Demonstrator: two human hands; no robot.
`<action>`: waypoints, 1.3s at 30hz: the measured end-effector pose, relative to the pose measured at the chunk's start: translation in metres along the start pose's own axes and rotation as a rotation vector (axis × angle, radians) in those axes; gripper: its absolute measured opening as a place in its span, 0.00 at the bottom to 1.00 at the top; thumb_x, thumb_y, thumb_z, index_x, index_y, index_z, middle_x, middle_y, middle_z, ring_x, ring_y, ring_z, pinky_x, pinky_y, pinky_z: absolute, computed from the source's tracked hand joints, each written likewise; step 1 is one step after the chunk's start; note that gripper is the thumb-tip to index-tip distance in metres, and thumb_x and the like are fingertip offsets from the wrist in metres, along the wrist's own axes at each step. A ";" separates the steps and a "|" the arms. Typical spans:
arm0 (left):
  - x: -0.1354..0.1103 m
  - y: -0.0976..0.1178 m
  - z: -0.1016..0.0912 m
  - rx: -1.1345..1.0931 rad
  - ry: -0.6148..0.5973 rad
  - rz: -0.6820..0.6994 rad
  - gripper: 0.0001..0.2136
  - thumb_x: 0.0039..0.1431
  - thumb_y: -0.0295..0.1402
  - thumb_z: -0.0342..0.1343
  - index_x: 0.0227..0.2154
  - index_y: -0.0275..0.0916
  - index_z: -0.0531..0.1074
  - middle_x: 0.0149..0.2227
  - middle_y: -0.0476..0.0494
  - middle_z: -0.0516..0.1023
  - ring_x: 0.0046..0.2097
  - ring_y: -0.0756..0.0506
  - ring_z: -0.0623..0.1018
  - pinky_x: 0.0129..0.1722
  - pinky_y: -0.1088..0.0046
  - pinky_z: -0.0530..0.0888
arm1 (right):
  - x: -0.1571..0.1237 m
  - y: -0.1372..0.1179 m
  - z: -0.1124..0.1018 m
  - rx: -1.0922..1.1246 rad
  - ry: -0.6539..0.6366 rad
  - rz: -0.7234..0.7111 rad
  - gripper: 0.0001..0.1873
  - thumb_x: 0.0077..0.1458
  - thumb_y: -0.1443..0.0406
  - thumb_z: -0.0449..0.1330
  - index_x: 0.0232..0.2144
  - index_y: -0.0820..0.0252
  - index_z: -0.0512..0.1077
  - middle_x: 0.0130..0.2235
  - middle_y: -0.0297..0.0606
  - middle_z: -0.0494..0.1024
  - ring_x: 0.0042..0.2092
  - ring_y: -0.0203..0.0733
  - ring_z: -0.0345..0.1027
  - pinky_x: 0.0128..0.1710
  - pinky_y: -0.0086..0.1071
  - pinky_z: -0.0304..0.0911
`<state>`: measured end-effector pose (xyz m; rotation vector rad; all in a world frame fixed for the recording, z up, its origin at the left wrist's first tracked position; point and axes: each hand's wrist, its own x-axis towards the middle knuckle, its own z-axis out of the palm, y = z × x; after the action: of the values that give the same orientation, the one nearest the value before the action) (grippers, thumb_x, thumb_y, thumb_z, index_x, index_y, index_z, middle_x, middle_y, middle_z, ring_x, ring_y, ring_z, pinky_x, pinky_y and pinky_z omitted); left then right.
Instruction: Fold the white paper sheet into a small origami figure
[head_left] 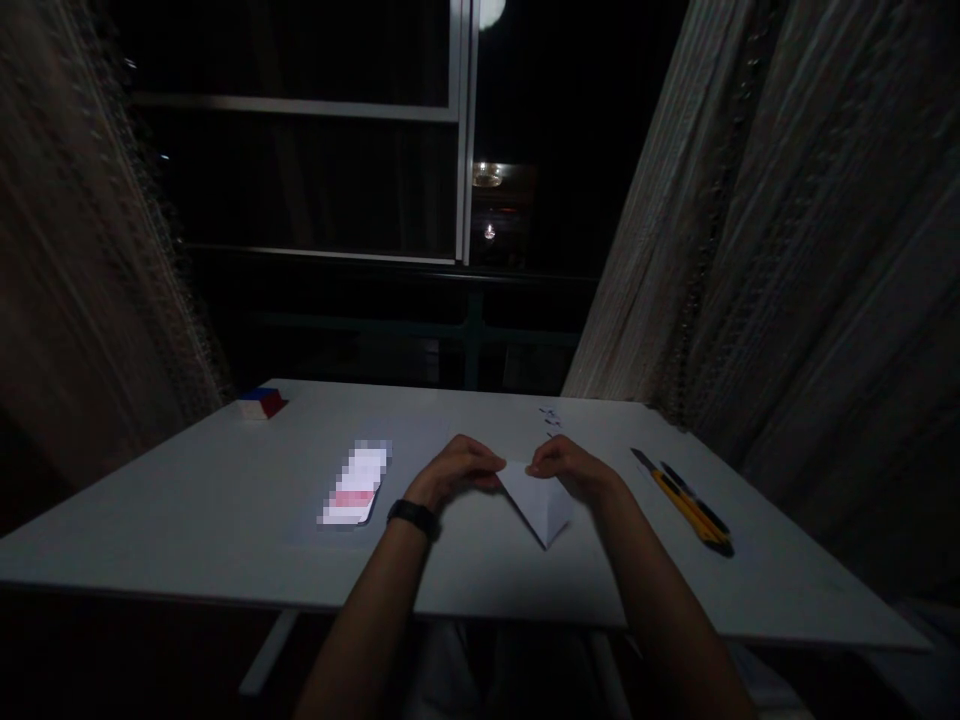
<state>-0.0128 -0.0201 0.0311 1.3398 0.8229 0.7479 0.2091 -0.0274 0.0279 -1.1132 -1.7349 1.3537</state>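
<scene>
A folded white paper (541,505), shaped like a downward-pointing triangle, lies on the white table (225,500) in front of me. My left hand (461,468) pinches its upper left corner with curled fingers. My right hand (574,467) pinches the upper right corner the same way. A dark watch band sits on my left wrist. The paper's lower tip points toward me.
A lit phone (355,485) lies left of my hands. A yellow utility knife (679,498) and a dark pen (696,497) lie to the right. A small coloured cube (261,402) rests at the far left corner. Curtains hang on both sides of a dark window.
</scene>
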 end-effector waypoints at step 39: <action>0.007 0.002 0.018 -0.061 0.158 0.093 0.17 0.33 0.38 0.67 0.26 0.30 0.76 0.23 0.40 0.76 0.22 0.49 0.73 0.22 0.75 0.69 | 0.003 -0.001 0.005 0.098 0.167 0.011 0.12 0.29 0.61 0.68 0.13 0.65 0.73 0.14 0.33 0.68 0.19 0.32 0.56 0.22 0.30 0.48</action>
<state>0.0063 -0.0231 0.0328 1.2827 0.8600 0.9542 0.2027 -0.0267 0.0280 -1.1488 -1.5291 1.2988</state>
